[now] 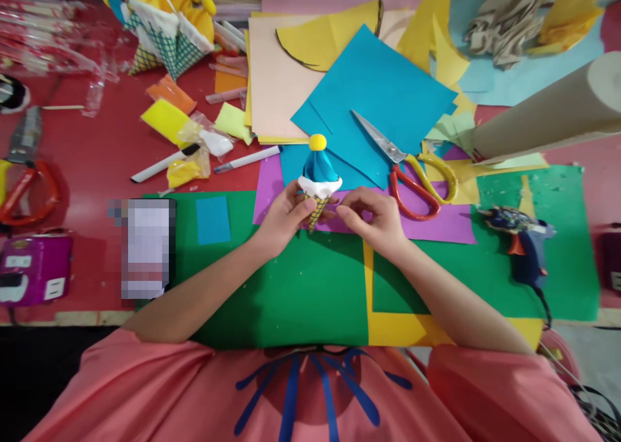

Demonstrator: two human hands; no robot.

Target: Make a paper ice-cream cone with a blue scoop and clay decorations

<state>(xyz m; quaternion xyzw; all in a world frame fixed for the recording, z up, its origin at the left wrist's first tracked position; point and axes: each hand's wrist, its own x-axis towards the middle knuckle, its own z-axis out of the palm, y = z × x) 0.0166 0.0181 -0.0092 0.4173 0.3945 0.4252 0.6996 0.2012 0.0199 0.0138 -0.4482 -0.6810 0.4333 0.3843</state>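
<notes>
A small craft ice cream cone stands upright in my left hand, whose thumb and fingers close around its yellow-and-dark checked lower part. It has a white wavy rim, a blue swirl and a yellow ball on top. Just to the right of the cone is my right hand, its fingers curled in and thumb and forefinger drawn together beside the cone. Whatever may be between those fingertips is too small to make out. Scissors with red and yellow handles lie beyond my right hand on blue sheets.
Green sheets cover the near table. A phone lies left, a glue gun right. Farther back are a marker, a paper roll and a bunch of finished cones. Pliers lie far left.
</notes>
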